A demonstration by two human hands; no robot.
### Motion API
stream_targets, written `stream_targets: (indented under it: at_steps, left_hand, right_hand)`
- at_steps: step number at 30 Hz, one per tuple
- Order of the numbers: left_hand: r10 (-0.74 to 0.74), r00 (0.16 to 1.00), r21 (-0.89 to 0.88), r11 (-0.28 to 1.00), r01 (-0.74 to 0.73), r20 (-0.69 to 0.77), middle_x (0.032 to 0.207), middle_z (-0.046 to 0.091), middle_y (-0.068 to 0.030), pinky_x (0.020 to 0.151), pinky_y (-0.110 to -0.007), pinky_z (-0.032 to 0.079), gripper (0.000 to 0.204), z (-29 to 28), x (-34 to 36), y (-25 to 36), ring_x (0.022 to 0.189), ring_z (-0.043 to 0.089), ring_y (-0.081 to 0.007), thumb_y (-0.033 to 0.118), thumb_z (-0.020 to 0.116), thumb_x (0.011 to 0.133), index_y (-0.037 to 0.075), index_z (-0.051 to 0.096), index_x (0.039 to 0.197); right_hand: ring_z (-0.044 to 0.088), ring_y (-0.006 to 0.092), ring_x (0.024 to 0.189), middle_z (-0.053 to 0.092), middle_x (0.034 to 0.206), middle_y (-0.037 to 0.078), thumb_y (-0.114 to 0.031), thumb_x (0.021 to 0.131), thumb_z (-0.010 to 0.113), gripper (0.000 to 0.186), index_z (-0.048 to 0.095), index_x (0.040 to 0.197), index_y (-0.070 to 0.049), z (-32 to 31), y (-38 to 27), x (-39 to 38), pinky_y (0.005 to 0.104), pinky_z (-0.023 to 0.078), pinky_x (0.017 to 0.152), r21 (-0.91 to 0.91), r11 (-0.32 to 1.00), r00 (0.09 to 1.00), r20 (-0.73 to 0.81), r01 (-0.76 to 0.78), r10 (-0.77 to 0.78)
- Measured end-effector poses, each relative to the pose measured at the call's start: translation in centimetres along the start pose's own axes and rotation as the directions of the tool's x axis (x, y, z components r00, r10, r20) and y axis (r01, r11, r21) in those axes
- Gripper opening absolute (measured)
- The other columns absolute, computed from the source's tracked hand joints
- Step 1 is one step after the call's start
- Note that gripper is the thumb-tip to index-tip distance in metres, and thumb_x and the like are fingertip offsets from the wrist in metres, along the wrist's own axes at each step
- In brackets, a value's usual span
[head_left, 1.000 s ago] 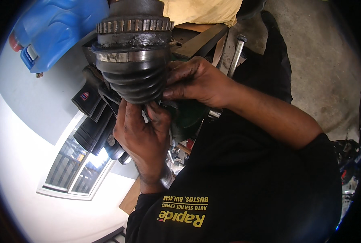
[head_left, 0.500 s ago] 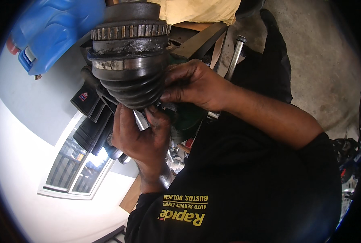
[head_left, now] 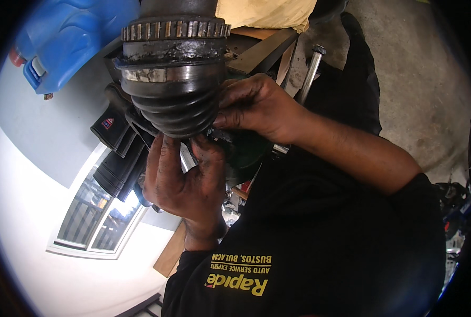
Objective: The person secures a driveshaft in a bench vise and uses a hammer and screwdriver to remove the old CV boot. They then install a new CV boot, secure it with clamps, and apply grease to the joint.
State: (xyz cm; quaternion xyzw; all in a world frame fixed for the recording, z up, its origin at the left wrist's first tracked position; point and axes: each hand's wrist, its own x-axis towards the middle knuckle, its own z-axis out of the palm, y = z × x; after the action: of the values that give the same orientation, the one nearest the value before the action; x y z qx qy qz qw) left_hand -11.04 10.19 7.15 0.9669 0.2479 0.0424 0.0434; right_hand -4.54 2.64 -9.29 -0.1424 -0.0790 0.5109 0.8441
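A greasy axle joint with a toothed metal ring (head_left: 175, 30) and a ribbed black rubber boot (head_left: 169, 108) fills the upper middle. My left hand (head_left: 185, 177) is under the boot's narrow end, fingertips curled against it beside a bright metal piece (head_left: 187, 158). My right hand (head_left: 262, 105) is closed on the boot's right side, thumb low, fingertips partly behind the rubber. A dark green metal body (head_left: 243, 153), perhaps a vise, sits behind the hands, with a steel bar (head_left: 312, 68) to its right.
A blue plastic jug (head_left: 69, 37) is at upper left, dark boots (head_left: 116, 145) below it. A yellow cover (head_left: 262, 13) and boards (head_left: 256, 50) lie behind the joint. A white wall with a window (head_left: 98, 216) is left; concrete floor (head_left: 420, 79) is right.
The joint and boot dipped slightly half a second ago and are higher again now. My left hand's fingers have shifted leftward and spread a little under the boot. My right hand stays on the boot.
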Motion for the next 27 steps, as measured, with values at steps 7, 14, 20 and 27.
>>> stream_targets:
  at_steps: [7, 14, 20, 27]
  left_hand:
    - [0.047, 0.999, 0.006, 0.999, -0.047, -0.001, 0.105, 0.077, -0.0229, 0.075, -0.036, 0.06, 0.043, -0.2, 0.4, 0.1, 0.088, 0.08, -0.0329, 0.016, 0.085, 0.08, -0.006, 0.075, 0.115]
    - [0.025, 0.999, 0.035, 0.999, -0.025, 0.022, 0.104, 0.076, -0.0227, 0.073, -0.037, 0.06, 0.042, 0.0, 0.5, 0.7, 0.084, 0.079, -0.034, 0.017, 0.084, 0.079, -0.004, 0.075, 0.114]
    - [0.021, 0.998, 0.056, 0.998, -0.018, -0.051, 0.098, 0.078, -0.0171, 0.077, -0.033, 0.058, 0.029, 0.6, 0.1, 0.8, 0.086, 0.077, -0.0238, 0.0, 0.067, 0.086, -0.005, 0.076, 0.114]
    - [0.016, 1.0, 0.024, 1.0, -0.016, -0.004, 0.109, 0.074, -0.0157, 0.073, -0.043, 0.061, 0.054, -0.3, 0.2, 0.7, 0.086, 0.075, -0.0349, 0.024, 0.087, 0.075, 0.001, 0.07, 0.12]
  right_hand:
    - [0.069, 0.0107, 0.104, 0.077, 0.109, 0.004, -0.015, 0.097, 0.08, 0.03, 0.075, 0.124, -0.003, 0.0, -0.5, -0.1, 0.0291, 0.056, 0.094, 0.01, 0.986, 0.986, 0.005, -0.164, 0.164]
    - [0.069, 0.011, 0.106, 0.077, 0.116, 0.007, -0.02, 0.1, 0.077, 0.035, 0.073, 0.129, -0.002, 0.0, -0.5, 0.0, 0.0301, 0.056, 0.094, -0.01, 0.996, 0.993, 0.077, -0.091, 0.091]
    - [0.07, 0.0133, 0.109, 0.076, 0.119, 0.008, -0.021, 0.103, 0.072, 0.035, 0.071, 0.132, -0.002, -0.5, -0.8, -0.3, 0.0313, 0.056, 0.097, -0.098, 0.989, 0.989, 0.091, -0.111, 0.12]
    - [0.068, 0.0146, 0.111, 0.074, 0.121, 0.008, -0.015, 0.102, 0.071, 0.034, 0.07, 0.132, 0.001, 0.7, -2.2, -1.0, 0.0322, 0.054, 0.098, -0.111, 0.973, 0.979, -0.03, -0.203, 0.201]
